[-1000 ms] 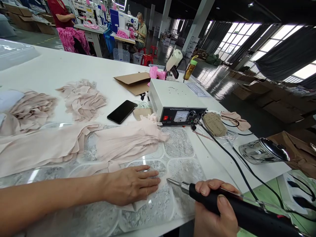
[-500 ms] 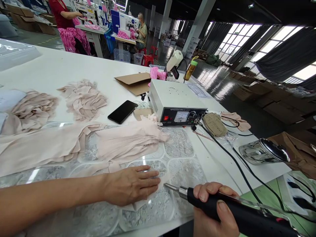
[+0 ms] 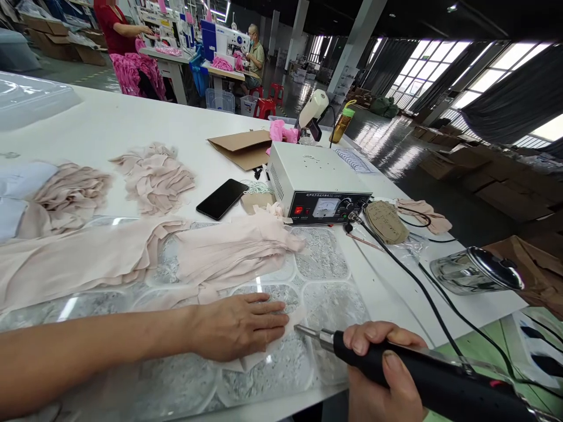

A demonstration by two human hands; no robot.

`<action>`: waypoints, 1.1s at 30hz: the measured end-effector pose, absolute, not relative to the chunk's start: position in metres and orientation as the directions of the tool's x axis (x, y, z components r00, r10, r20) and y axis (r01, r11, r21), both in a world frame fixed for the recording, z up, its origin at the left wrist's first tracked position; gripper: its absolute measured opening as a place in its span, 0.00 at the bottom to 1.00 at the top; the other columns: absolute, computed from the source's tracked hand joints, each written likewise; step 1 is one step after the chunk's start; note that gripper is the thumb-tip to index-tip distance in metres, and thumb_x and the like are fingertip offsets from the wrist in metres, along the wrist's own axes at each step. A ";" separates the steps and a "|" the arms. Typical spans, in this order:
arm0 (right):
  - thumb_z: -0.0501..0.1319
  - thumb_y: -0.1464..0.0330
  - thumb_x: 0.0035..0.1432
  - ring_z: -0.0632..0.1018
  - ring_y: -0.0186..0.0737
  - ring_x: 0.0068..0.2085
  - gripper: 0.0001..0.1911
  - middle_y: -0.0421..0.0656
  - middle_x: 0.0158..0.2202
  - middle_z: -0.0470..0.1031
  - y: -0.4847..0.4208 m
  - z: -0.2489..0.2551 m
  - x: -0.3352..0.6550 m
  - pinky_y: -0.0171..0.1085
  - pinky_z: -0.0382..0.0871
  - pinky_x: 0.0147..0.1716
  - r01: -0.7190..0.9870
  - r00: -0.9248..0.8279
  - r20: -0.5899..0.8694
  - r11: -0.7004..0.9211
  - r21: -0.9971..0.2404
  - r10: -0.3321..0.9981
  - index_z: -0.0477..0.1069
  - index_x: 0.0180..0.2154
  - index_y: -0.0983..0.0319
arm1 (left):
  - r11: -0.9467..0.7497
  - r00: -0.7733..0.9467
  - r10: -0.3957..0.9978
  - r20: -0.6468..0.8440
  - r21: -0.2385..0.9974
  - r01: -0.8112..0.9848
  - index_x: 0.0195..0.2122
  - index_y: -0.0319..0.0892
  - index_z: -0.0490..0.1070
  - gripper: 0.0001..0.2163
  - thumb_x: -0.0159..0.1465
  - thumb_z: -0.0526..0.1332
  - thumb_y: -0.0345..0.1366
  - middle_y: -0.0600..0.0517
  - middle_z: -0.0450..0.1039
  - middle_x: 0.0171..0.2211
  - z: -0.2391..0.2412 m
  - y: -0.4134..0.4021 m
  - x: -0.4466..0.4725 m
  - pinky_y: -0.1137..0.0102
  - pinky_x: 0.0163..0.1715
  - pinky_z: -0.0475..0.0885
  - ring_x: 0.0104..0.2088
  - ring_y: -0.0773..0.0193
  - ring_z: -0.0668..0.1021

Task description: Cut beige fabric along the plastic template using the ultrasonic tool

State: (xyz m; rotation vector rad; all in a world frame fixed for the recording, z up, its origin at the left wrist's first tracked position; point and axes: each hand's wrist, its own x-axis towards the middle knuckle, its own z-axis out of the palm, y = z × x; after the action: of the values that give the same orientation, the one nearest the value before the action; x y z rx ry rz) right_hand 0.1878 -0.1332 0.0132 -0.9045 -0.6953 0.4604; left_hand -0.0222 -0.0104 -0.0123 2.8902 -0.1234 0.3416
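Black handheld tool (image 3: 440, 378) gripped in the right hand (image 3: 400, 381), fingers curled round the barrel; its metal tip (image 3: 307, 332) pointed left at the edge of a thin pale fabric piece (image 3: 246, 362) — contact could not be told. Left hand (image 3: 240, 327) lay open, palm down, on that fabric over a grey marbled mat (image 3: 336, 305). Control box (image 3: 321, 170) beyond carried Chinese characters, too small to read surely. Tan card pieces (image 3: 387, 223) bore illegible handwriting. Clear jar (image 3: 457, 272), shiny lid on, sat near the right edge of the white table (image 3: 145, 123) — contents unclear. Amber bottle (image 3: 341, 126), green-topped, stood behind the box. Farther off, a sewing machine's (image 3: 226, 40) lettering was unreadable.
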 end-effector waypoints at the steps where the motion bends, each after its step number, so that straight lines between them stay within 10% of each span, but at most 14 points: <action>1: 0.59 0.72 0.52 0.70 0.32 0.22 0.06 0.36 0.27 0.68 -0.132 0.013 0.189 0.36 0.70 0.21 -0.085 0.702 0.347 0.556 -0.827 0.622 0.67 0.34 0.59 | -0.967 0.970 -0.053 0.236 0.229 -0.109 0.59 0.34 0.67 0.16 0.74 0.51 0.33 0.43 0.68 0.61 -0.012 -0.010 -0.022 0.60 0.63 0.62 0.64 0.54 0.67; 19: 0.62 0.69 0.54 0.72 0.32 0.23 0.05 0.37 0.29 0.69 -0.116 0.010 0.205 0.39 0.72 0.25 -0.011 0.735 0.404 0.606 -0.796 0.544 0.69 0.35 0.59 | -0.974 0.954 -0.139 0.264 0.135 -0.179 0.49 0.33 0.72 0.11 0.70 0.52 0.26 0.39 0.75 0.51 0.012 0.006 0.001 0.66 0.44 0.73 0.43 0.57 0.79; 33: 0.64 0.64 0.56 0.73 0.33 0.22 0.07 0.36 0.27 0.71 -0.101 0.015 0.206 0.37 0.71 0.24 -0.008 0.727 0.420 0.618 -0.786 0.543 0.69 0.34 0.58 | -0.882 0.868 -0.458 0.191 0.026 -0.471 0.56 0.37 0.70 0.13 0.75 0.52 0.33 0.47 0.69 0.60 0.016 0.046 0.013 0.62 0.68 0.54 0.66 0.58 0.64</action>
State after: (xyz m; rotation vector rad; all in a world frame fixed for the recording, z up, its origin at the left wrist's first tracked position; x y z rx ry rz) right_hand 0.2056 -0.1013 0.0146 -0.8570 -0.7003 0.3486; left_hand 0.0131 0.0459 0.0162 2.9670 -0.7381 0.2765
